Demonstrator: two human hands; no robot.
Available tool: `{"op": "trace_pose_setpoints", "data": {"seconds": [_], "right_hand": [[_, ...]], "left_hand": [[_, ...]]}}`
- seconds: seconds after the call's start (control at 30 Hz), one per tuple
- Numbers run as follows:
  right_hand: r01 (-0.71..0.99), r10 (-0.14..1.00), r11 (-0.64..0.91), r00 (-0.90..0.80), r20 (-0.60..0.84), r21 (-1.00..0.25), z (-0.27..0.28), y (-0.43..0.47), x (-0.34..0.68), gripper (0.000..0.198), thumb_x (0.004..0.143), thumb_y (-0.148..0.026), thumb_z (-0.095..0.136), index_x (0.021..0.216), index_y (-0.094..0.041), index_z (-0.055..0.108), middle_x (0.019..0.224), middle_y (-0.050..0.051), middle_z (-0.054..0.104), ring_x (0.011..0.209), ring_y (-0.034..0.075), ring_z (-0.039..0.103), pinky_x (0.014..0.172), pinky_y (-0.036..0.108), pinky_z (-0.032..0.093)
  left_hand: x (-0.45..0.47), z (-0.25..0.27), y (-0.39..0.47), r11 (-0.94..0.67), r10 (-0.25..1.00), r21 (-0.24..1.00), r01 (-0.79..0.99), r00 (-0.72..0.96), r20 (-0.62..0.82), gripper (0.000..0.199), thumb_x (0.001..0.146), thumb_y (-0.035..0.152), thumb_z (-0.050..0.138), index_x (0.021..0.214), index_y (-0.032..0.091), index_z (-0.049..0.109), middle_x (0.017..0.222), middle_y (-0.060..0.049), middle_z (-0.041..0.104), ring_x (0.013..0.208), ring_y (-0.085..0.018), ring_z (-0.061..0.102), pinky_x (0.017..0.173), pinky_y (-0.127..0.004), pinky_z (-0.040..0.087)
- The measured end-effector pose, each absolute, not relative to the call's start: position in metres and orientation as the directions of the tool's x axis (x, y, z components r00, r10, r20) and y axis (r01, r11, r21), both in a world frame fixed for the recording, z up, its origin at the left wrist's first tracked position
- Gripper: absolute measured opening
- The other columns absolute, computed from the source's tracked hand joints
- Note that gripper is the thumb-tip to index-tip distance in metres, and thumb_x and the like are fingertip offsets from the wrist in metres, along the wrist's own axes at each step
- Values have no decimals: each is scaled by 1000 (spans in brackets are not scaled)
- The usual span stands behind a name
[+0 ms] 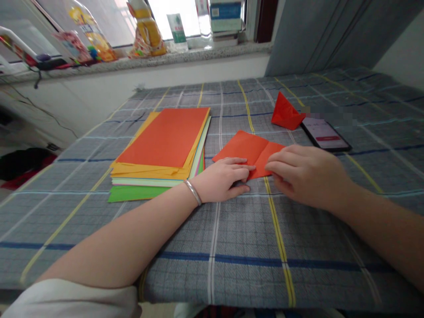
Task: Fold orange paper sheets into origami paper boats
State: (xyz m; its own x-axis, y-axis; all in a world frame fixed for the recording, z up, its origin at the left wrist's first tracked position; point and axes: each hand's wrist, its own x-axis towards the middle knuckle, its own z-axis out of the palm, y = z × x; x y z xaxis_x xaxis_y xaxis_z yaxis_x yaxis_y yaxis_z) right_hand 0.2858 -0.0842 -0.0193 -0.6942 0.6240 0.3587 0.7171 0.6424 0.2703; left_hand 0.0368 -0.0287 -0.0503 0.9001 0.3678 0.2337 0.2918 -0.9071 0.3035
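A sheet of orange-red paper (247,145) lies on the checked cloth, with a crease running across it. My left hand (228,177) rests on its near left part, fingers stretched out and thumb apart; a silver bangle circles that wrist. At the paper's right edge, my right hand (301,174) has its fingers closed together in a pinch on the paper. Those fingertips partly hide the right corner. Beyond the sheet stands a folded red paper boat (286,112).
Left of my hands is a stack of coloured paper (165,139), orange on top. A phone (326,134) lies at the right beside the paper boat. Along the back, a windowsill (198,54) holds a yellow bottle (145,31), a tube (177,30) and boxes (226,17).
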Motion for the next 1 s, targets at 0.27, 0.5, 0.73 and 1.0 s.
{"op": "trace_pose_setpoints", "data": {"seconds": [0.27,0.5,0.73,1.0], "right_hand": [[703,658,706,-695,290,84,-46,-65,281,27,100,-27,50,98,-18,75,98,7,78,87,22,70,78,36,45],[779,694,620,-598,400,90,-48,-68,268,23,92,-20,48,81,-19,68,82,5,74,75,19,64,66,34,35],[862,775,502,-483,408,67,-46,-67,268,18,85,-20,51,75,-21,65,75,3,72,68,19,61,62,34,31],[915,825,373,-403,395,154,-37,-60,295,22,87,-26,50,78,-22,69,78,4,72,70,20,62,60,33,32]], "left_hand": [[40,-52,-27,-792,549,482,375,783,292,13,90,22,64,97,19,54,122,-10,70,114,-19,66,99,-36,52],[52,-50,-32,-844,498,-1,536,785,369,21,97,35,57,87,18,65,89,-4,72,88,-22,64,87,-40,46],[52,-47,-35,-820,426,-190,541,796,429,31,102,32,47,82,19,66,84,-4,70,82,-18,62,84,-37,43],[40,-46,-26,-808,421,-202,553,782,459,31,103,30,47,81,19,66,85,-3,71,81,-17,62,87,-35,45]]}}
